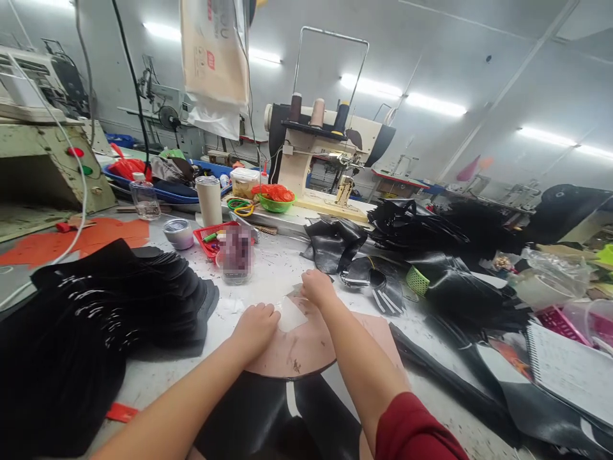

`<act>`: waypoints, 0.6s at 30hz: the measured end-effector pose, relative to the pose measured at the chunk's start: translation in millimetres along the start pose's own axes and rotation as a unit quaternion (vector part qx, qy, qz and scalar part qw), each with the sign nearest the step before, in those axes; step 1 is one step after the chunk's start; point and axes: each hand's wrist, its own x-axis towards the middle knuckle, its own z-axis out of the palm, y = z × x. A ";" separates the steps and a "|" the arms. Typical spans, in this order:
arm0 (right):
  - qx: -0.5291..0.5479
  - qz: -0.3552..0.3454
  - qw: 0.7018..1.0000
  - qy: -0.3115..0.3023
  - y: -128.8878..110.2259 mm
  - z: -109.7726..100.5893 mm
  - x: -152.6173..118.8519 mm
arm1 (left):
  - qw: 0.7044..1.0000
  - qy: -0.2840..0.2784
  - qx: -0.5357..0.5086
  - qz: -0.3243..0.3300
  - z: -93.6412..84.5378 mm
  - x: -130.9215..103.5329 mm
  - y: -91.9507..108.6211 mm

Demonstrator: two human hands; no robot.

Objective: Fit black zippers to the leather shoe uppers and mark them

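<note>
My left hand [256, 327], fingers curled, rests at the left edge of a pinkish tan board [299, 354] with a rounded front edge. My right hand [317, 289] is closed in a fist-like pinch farther forward, over the board's back part. Between the hands lies a pale, whitish piece [290, 314] with angled edges; a greyish corner shows beside the right fingers. What the fingertips hold, if anything, is hidden. Below the board, closest to me, spreads shiny black leather [249, 415] with a white strip [292, 399] on it.
At left stands a thick stack of black cut pieces [163, 300]. Ahead are a red basket [205, 239], a tumbler [209, 199] and a sewing machine [297, 153] with thread cones. Black leather pieces [335, 243], a green basket [417, 281] and a spiral notebook [575, 370] lie rightward.
</note>
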 end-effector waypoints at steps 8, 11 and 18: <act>0.226 0.149 0.957 0.102 22.0 -41.4 -25.8 | 0.982 0.025 -0.180 -0.051 -4.7 -15.1 -1.3; 0.351 0.114 0.928 0.058 4.5 -44.9 -59.6 | 0.949 0.065 -0.295 -0.090 -11.0 -26.4 -1.9; 0.519 0.001 0.845 -0.124 -52.2 -54.5 -117.8 | 0.825 0.086 -0.533 -0.166 -37.0 -53.7 -2.6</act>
